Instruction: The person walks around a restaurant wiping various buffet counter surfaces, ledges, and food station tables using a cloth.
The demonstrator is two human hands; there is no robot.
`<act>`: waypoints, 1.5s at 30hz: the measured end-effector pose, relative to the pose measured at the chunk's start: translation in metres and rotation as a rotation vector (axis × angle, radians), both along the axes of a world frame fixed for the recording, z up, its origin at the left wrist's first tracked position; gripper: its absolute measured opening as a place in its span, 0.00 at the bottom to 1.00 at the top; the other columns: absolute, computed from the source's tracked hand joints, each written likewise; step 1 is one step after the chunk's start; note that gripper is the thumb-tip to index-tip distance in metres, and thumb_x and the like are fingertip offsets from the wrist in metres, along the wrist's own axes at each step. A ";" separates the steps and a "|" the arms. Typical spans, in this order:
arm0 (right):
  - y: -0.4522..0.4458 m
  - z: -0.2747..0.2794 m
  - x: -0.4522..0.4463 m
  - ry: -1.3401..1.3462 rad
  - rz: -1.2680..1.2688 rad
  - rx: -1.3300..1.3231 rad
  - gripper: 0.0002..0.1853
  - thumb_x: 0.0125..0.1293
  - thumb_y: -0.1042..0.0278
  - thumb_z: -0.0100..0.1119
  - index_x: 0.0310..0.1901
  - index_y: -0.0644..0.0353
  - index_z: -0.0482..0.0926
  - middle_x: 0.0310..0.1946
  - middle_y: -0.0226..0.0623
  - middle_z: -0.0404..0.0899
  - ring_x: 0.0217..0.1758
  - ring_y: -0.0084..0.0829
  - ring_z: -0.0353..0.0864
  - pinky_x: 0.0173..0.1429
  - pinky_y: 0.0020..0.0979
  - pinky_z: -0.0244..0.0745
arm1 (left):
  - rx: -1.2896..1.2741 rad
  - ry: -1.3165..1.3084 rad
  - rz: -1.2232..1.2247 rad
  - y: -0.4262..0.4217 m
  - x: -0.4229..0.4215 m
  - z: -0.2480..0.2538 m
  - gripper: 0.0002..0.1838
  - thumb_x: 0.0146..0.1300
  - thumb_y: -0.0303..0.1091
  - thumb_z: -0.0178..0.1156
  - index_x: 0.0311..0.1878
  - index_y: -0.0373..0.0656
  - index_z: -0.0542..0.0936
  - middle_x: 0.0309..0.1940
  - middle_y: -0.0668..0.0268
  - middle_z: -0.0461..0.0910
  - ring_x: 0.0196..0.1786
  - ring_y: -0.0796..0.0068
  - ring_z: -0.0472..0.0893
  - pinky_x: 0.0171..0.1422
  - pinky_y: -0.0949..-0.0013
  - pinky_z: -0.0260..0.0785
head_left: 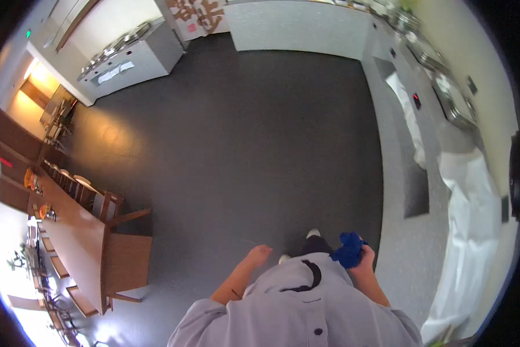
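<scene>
A crumpled dark blue cloth (348,250) is bunched up in my right hand (363,260), whose fingers are closed around it. It hangs beside my right hip, close to the side of the long grey counter but apart from it. My left hand (260,254) is in front of my body on the other side, low over the dark floor. Its fingers look loosely curled, with nothing seen in them, and it touches nothing.
The long counter (395,243) runs along my right, with a white cloth (468,225) and metal trays (453,101) on it. A wooden table (78,237) with chairs stands at left. Another counter (297,29) crosses the far end, over dark floor (260,133).
</scene>
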State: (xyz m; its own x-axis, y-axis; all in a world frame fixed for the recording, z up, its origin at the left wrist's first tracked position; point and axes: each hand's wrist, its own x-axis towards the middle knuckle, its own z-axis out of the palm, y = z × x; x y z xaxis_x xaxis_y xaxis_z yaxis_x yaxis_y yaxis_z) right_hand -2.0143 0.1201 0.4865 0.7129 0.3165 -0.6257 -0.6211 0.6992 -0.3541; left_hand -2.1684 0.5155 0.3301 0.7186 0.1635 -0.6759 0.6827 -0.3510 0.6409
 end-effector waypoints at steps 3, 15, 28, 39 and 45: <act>0.059 -0.020 0.073 -0.014 0.041 0.026 0.26 0.59 0.59 0.52 0.59 0.58 0.78 0.53 0.48 0.83 0.54 0.49 0.82 0.60 0.54 0.79 | -0.043 -0.145 -0.086 0.055 0.076 -0.006 0.22 0.73 0.49 0.53 0.52 0.40 0.83 0.51 0.46 0.84 0.56 0.42 0.82 0.60 0.50 0.73; 0.416 -0.008 0.428 -0.080 0.651 -0.329 0.13 0.70 0.55 0.66 0.47 0.54 0.80 0.40 0.34 0.83 0.43 0.33 0.85 0.49 0.42 0.84 | 0.208 0.470 -0.148 0.288 0.095 -0.016 0.16 0.68 0.39 0.55 0.53 0.45 0.86 0.53 0.54 0.85 0.58 0.51 0.84 0.62 0.51 0.76; 0.862 -0.023 0.616 0.107 0.750 -0.156 0.13 0.76 0.58 0.55 0.49 0.57 0.81 0.43 0.39 0.85 0.46 0.39 0.86 0.54 0.46 0.83 | 0.132 0.359 0.227 0.613 0.274 -0.070 0.16 0.68 0.39 0.56 0.53 0.45 0.86 0.50 0.56 0.87 0.54 0.50 0.85 0.58 0.51 0.78; 1.149 -0.067 0.740 0.180 0.577 -0.124 0.15 0.77 0.55 0.50 0.46 0.57 0.82 0.40 0.37 0.86 0.43 0.38 0.86 0.56 0.44 0.82 | -0.163 0.015 0.960 1.096 0.507 -0.061 0.14 0.73 0.38 0.56 0.52 0.41 0.84 0.39 0.65 0.88 0.36 0.68 0.86 0.40 0.64 0.79; 1.358 -0.095 0.847 0.227 0.674 -0.086 0.15 0.77 0.54 0.51 0.44 0.56 0.82 0.39 0.37 0.86 0.43 0.38 0.86 0.55 0.44 0.82 | -0.119 0.259 0.668 1.212 0.524 -0.062 0.14 0.70 0.36 0.58 0.52 0.41 0.84 0.42 0.65 0.88 0.41 0.71 0.87 0.42 0.63 0.79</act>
State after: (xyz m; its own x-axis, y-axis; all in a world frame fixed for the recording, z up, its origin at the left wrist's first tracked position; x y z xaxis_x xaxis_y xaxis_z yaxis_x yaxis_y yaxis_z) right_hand -1.1669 1.4783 0.3910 0.2289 0.5851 -0.7780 -0.9730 0.1126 -0.2016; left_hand -1.6445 1.7279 0.2681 0.3058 0.4266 -0.8512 0.8619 0.2558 0.4378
